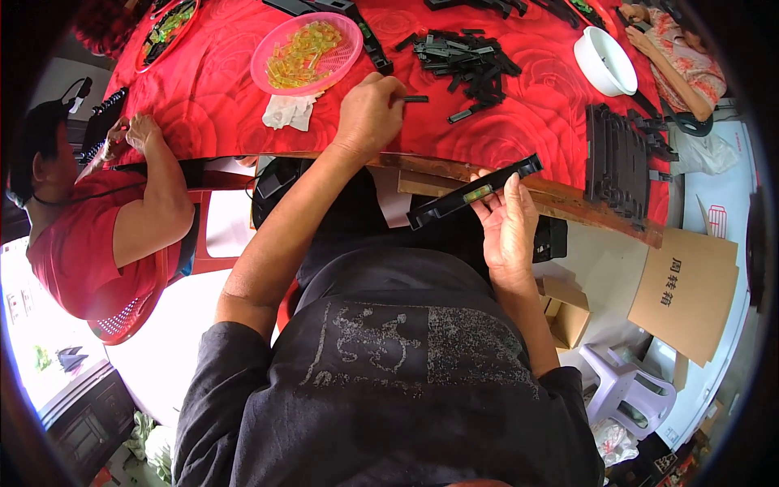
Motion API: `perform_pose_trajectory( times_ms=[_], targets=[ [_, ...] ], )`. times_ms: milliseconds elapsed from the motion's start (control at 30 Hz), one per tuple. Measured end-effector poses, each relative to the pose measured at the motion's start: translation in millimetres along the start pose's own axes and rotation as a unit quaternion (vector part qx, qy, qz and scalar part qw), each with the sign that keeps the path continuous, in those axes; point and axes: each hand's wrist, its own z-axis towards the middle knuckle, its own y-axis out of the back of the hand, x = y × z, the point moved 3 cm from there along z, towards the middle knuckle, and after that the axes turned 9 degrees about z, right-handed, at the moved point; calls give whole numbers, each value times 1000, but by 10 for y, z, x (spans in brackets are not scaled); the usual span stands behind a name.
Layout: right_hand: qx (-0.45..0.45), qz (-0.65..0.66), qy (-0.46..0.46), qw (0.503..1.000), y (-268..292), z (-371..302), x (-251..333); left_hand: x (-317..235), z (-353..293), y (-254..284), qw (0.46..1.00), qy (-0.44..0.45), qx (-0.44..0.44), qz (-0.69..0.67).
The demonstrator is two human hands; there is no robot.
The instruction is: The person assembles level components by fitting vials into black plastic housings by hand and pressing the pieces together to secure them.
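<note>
The right hand (509, 223) is clamped on a long black bar (442, 209), thumb on one side and fingers on the other; a yellow-green vial (478, 194) sits in its middle. The left hand (371, 115) is closed, its fingers together on a small black strip (417, 99). The strip's other end is hidden by the fingers, and the left fingertips are hard to make out. The bar lies tilted across the right hand, just off the tabletop (527, 122) edge, with the strip jutting right from the left hand, over the red cloth

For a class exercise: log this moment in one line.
left hand: holds black strip; right hand: holds black bar; pink basket: yellow pieces
</note>
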Motion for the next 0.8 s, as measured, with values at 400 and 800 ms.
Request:
perform_pose_trajectory(
  times_ms=[400, 800],
  targets=[
    [7, 2, -15, 1000, -56, -16, 12, -122, -34, -66, 991, -84, 13, 106],
    [0, 17, -22, 1000, -70, -9, -10, -220, -329, 16, 992, -127, -15, 8]
  ],
)
